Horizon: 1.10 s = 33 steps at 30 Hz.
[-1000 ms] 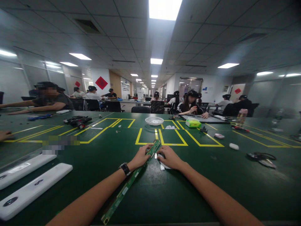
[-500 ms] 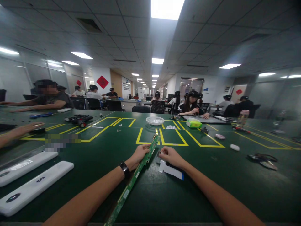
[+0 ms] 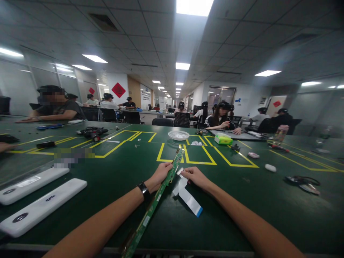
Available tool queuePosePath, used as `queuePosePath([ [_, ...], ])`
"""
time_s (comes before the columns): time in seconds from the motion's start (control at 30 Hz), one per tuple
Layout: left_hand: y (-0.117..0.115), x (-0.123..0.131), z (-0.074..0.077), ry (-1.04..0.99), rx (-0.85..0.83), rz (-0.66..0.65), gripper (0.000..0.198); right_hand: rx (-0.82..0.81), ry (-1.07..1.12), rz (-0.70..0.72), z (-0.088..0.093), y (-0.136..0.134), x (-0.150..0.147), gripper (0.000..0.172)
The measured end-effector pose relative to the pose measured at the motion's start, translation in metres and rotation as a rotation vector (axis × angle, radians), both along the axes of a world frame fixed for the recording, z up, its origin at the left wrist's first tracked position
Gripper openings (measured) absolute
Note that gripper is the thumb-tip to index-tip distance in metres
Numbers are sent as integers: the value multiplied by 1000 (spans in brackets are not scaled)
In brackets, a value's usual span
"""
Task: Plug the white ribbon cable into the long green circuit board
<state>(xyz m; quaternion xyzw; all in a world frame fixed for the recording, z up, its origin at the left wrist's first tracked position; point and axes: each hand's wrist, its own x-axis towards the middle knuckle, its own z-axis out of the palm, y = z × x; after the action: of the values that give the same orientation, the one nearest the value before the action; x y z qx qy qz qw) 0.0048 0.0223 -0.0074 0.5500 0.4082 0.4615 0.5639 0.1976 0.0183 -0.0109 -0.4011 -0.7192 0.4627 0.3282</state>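
Note:
A long, narrow green circuit board [image 3: 153, 208] slants from the front edge of the table toward the middle. My left hand [image 3: 160, 175], with a black band on its wrist, is closed around the board near its far end. Just right of the board, my right hand [image 3: 196, 176] pinches one end of a white flat ribbon cable [image 3: 190, 200]. The cable is bent and hangs toward me, its free end tipped in blue. The pinched end is close to the board's edge; whether it touches the board I cannot tell.
Two long white cases [image 3: 44, 204] lie at the left. Beyond my hands stands a white plastic basket [image 3: 178, 135] near yellow tape outlines. A green-and-white pack [image 3: 223, 139], a small white case [image 3: 270, 168] and a dark cable bundle [image 3: 302, 182] lie rightward. Co-workers sit around the table.
The ribbon cable's blue end has swung down and left, and its pinched end has risen toward the board. My left hand still holds the board. The co-worker's hand at the left has drawn back.

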Motion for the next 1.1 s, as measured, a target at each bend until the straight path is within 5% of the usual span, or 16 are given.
queuePosePath([
  [1.1, -1, 3, -6, -135, 2, -73, 24, -31, 4, -20, 2, -2, -2, 43],
])
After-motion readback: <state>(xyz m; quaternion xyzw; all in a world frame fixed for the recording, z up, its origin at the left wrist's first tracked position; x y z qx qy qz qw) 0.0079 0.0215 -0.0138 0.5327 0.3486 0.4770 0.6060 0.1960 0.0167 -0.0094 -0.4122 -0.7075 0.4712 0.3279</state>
